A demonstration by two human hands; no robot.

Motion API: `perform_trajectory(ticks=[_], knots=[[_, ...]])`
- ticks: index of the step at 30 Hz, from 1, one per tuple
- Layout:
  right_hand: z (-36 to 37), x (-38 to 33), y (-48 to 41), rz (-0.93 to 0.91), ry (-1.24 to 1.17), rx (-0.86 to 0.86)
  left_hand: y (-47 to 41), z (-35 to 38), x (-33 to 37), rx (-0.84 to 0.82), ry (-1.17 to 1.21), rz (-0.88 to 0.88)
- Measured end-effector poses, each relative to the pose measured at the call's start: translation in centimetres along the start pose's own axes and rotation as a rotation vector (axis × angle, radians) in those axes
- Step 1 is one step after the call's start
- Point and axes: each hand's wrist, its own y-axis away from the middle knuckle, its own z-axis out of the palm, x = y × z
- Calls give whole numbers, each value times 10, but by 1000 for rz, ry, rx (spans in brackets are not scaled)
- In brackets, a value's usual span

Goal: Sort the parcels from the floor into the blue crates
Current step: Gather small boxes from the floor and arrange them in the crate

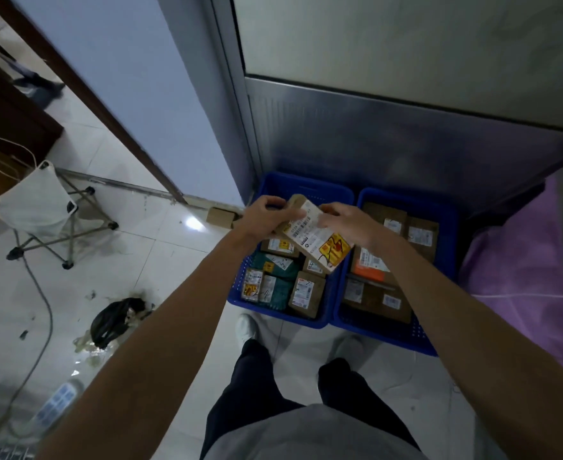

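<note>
A small cardboard parcel (313, 235) with a white label and a yellow sticker hangs over the left blue crate (275, 184). My left hand (266, 215) grips its far left end. My right hand (348, 224) holds its right side, fingers curled over the top edge. The left crate holds several small brown and green parcels (283, 280). The right blue crate (402, 336) beside it holds several larger brown boxes (378, 293). Both crates stand on the floor against a metal panel.
A small brown box (220, 216) lies on the tiled floor by the wall corner. A folding stool (37, 207) stands at the left, with a grey cable and a black bag (115, 318) near it. Purple fabric (525, 277) borders the right crate. My feet stand just before the crates.
</note>
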Motion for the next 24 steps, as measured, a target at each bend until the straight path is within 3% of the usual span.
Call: perform_trajectory(ticks=[6, 10, 15, 24], knots=[[34, -3, -37, 117, -122, 13, -35, -24, -19, 31, 114, -8], [56, 23, -81, 171, -208, 73, -74, -35, -49, 52, 11, -41], [95, 74, -137, 277, -334, 157, -124, -49, -122, 88, -218, -165], [189, 217, -277, 445, -324, 88, -223, -54, -286, -65, -236, -334]])
